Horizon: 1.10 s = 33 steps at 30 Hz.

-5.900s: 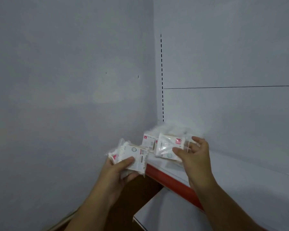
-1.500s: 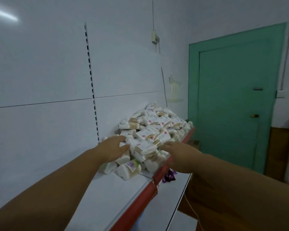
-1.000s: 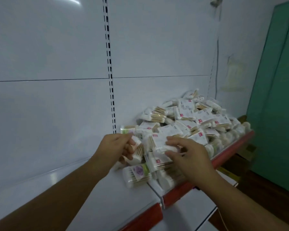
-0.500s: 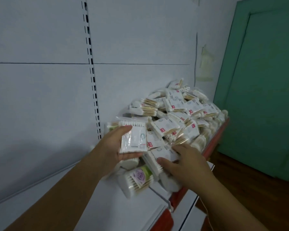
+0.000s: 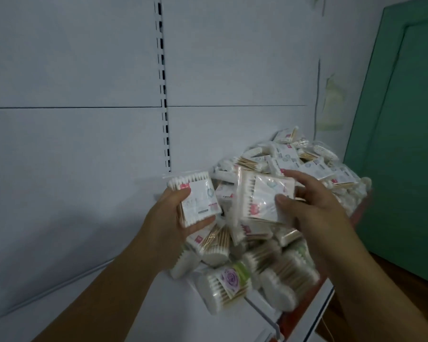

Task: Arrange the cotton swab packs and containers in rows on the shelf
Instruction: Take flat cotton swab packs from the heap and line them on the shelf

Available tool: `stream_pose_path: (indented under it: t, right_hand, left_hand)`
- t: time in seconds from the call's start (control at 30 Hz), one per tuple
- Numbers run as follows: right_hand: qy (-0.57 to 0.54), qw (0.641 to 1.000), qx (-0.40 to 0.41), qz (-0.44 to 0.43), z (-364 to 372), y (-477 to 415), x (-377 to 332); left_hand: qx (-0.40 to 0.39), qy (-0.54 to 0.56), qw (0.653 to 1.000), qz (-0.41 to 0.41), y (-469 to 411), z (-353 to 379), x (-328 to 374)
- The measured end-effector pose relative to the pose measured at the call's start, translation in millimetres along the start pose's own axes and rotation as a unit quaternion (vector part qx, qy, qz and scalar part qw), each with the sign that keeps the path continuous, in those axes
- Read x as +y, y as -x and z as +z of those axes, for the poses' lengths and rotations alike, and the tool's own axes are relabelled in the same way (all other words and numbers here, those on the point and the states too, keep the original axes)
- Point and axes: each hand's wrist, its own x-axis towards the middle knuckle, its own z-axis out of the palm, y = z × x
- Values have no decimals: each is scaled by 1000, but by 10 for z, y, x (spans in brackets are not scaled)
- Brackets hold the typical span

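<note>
Separately, one swab pack (image 5: 200, 199) in left grip (image 5: 168, 219), another pack (image 5: 266, 201) in right grip (image 5: 315, 208)

The white metal shelf (image 5: 156, 307) with a red front edge carries a loose heap of clear-wrapped cotton swab packs (image 5: 307, 166).

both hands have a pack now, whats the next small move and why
The left hand grips one swab pack, the right hand holds a second pack, and the pile behind is a loose heap with no rows. So probably carry both leftward and set them side by side on the bare shelf surface.
</note>
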Motion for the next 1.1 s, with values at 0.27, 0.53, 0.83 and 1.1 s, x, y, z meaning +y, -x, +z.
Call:
stream_pose_path:
  t: [0.27, 0.53, 0.83, 1.1]
  right_hand:
    - [251, 953, -142, -93, 777, -346, 67]
    - [527, 753, -306, -248, 684, -649, 77]
    - [672, 556, -351, -342, 782, -601, 328]
    - [578, 671, -330, -327, 768, -615, 270]
  left_hand:
    - [-21, 20, 998, 47, 39, -112, 119]
    - [47, -22, 991, 119, -40, -448, 474]
    - [-8, -124, 988, 91, -27, -533, 538]
    - [13, -139, 985, 102, 0, -586, 570]
